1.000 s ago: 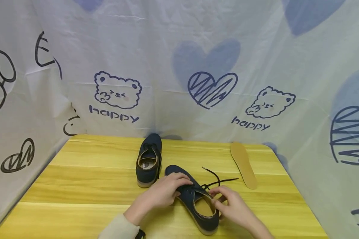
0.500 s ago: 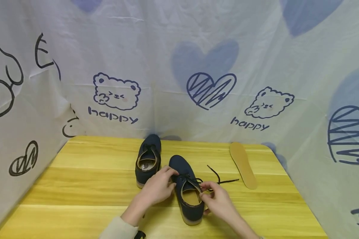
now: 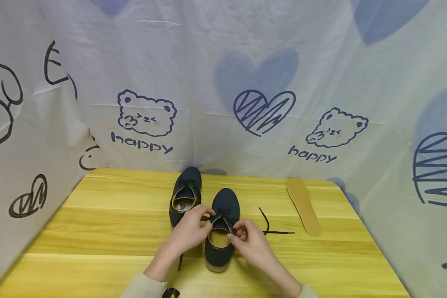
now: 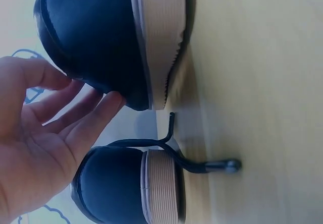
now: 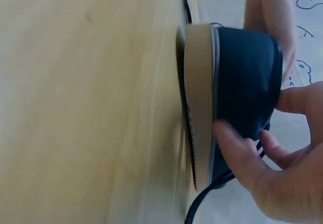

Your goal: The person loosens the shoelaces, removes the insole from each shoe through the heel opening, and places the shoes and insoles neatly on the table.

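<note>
A dark navy lace-up shoe (image 3: pixel 226 200) stands upright mid-table, toe pointing away, a tan insole (image 3: pixel 219 239) visible inside. My left hand (image 3: pixel 188 231) grips its left side near the lace holes; in the left wrist view the bent fingers (image 4: pixel 98 118) touch the dark upper (image 4: pixel 96 27). On the other side, my right hand (image 3: pixel 251 244) pinches the collar edge, with fingertips against the outer wall (image 5: pixel 247 77) in the right wrist view. A loose black lace (image 3: pixel 279 232) trails to the right; another lace end (image 3: pixel 180 263) hangs out at the left.
A matching shoe (image 3: pixel 188 180) stands close behind my left hand. A loose tan insole (image 3: pixel 303 207) lies at the back right of the wooden table (image 3: pixel 97 231). Printed white cloth (image 3: pixel 208 82) surrounds the back and sides.
The shoe has moved left and away from me, and turned from slanting to nearly straight, with both hands holding it. Its right-hand lace has shifted slightly. The other shoe and loose insole stay put.
</note>
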`<state>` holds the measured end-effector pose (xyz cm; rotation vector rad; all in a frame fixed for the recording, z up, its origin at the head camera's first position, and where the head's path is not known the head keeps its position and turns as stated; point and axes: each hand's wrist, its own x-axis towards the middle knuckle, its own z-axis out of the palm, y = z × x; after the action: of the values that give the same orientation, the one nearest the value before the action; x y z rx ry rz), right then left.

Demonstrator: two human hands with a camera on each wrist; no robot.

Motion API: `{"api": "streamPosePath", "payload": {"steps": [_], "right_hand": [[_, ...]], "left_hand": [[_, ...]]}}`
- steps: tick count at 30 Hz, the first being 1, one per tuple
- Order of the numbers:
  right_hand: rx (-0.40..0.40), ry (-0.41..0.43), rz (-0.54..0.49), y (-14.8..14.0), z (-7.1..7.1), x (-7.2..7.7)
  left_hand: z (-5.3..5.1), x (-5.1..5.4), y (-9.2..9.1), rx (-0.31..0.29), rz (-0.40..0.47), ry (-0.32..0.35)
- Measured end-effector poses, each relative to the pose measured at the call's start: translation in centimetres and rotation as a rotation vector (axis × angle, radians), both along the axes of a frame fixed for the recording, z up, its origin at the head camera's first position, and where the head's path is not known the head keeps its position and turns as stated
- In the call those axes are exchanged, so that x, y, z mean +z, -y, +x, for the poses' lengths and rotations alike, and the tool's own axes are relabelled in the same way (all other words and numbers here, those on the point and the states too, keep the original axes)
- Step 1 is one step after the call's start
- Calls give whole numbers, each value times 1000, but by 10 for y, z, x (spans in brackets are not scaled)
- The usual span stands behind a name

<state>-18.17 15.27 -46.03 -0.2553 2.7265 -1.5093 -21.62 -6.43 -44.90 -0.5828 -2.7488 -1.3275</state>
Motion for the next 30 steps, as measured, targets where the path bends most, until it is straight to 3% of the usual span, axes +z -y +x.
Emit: {"api": "streamPosePath", "payload": {"steps": [6,14,22,30], "right_hand": [[-56,-220,263,9,-13,-2],[-116,-337,374,14,-23,-7],[-111,-340,378,10,-26,-6],[-72,-270,366,3,-30,5]], "left_hand": [[-2,-1,0,15,7,12],[-5,-3,-4,33,-23,-8],[-4,-3,-8,39,-41,-27],[-6,-3,-4,53,-55,-56]]}}
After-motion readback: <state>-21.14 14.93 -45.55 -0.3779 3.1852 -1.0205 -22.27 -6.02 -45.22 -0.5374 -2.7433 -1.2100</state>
